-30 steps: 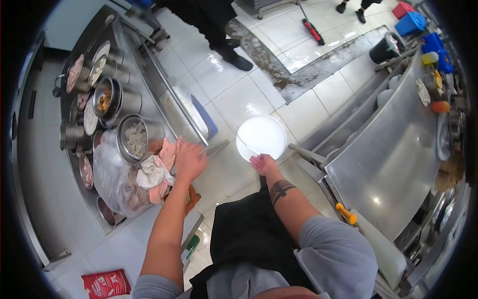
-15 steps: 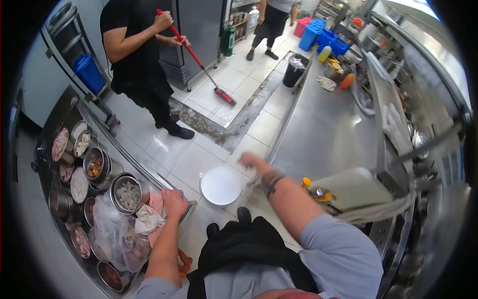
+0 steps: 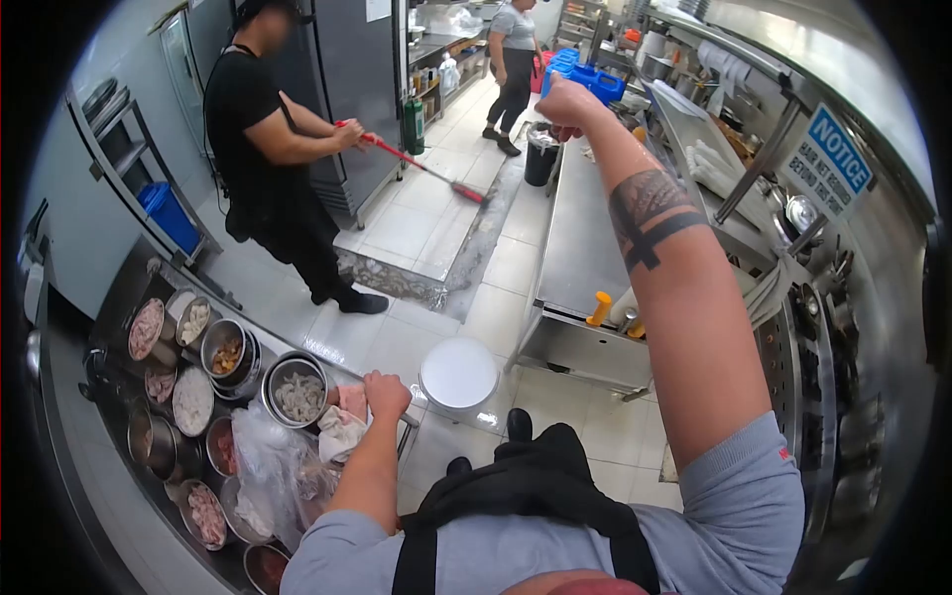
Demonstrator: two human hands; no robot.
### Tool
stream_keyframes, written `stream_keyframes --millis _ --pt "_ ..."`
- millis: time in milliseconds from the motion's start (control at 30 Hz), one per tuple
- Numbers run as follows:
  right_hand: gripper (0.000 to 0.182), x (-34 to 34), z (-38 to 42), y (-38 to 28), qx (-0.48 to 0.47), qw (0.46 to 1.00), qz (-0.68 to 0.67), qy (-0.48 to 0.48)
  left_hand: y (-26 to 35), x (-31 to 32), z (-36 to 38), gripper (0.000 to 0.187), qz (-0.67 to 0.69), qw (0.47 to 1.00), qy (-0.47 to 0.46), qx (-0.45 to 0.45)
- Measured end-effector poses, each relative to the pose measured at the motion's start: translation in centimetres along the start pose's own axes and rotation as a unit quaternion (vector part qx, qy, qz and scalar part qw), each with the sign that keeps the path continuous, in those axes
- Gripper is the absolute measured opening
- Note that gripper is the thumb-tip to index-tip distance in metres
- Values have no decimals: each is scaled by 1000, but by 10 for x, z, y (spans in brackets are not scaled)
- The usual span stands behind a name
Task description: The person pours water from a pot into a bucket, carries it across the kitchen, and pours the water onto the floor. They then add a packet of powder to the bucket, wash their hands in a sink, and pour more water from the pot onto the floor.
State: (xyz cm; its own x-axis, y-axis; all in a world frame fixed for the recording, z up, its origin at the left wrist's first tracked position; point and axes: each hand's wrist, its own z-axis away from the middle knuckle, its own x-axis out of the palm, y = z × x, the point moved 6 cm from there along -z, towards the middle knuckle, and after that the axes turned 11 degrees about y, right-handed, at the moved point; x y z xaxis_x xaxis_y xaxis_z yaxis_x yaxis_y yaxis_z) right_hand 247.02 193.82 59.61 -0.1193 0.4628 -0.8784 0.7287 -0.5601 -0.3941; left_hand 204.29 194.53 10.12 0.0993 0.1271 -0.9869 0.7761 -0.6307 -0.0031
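Cloths number two here: one pink cloth [image 3: 352, 400] and one white cloth [image 3: 340, 434], touching, by the near front corner of the counter [image 3: 124, 293] on the left. At that same corner one left hand [image 3: 387, 394] rests over the edge, against the pink cloth; its fingers are bent down, and I cannot tell whether they grip anything.

One clear plastic bag [image 3: 278, 456] lies just in from the white cloth. Past it along the inner side stands one bowl of pale pink pieces [image 3: 206, 514]. One pot of greyish pieces [image 3: 299, 394] stands by the front edge, near the hand; farther along that edge comes one pot of orange pieces [image 3: 228, 354], and toward the far end one dish of pink meat [image 3: 146, 329].

On the floor beyond the near corner stands one white bucket [image 3: 458, 374], between this counter and one bare-topped steel counter [image 3: 585, 223] on the right, whose near left corner carries one yellow-orange handle [image 3: 599, 308].

One right hand [image 3: 573, 106] is raised forward in the air, its fingers narrow and partly folded; I cannot tell if they hold something.

Farther off are one black bin [image 3: 540, 159], one red-handled broom [image 3: 416, 164] held by one co-worker in black [image 3: 268, 169], and a second co-worker in grey [image 3: 511, 64].
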Motion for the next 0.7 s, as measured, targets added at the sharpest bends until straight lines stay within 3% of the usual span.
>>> stream_keyframes --millis 133,333,400,467,533,600,700 --pt "76 -7 45 -13 -26 997 72 -33 1 -2 7 25 48 998 52 3" --pt "74 -23 51 13 -95 987 116 -57 -2 2 6 21 58 996 64 2" --pt "56 -37 52 50 -52 984 138 -101 -2 3 6 21 53 996 78 5" --pt "45 -27 19 113 -142 932 306 -131 -2 4 8 20 48 995 88 8" --pt "44 -15 1 198 -226 919 304 -107 -2 1 6 20 72 994 77 -8" --pt "52 -33 67 181 9 945 251 -212 -3 2 4 19 65 996 62 -9" --pt "60 -21 82 178 -19 953 238 -188 -2 4 2 19 53 997 55 -7"
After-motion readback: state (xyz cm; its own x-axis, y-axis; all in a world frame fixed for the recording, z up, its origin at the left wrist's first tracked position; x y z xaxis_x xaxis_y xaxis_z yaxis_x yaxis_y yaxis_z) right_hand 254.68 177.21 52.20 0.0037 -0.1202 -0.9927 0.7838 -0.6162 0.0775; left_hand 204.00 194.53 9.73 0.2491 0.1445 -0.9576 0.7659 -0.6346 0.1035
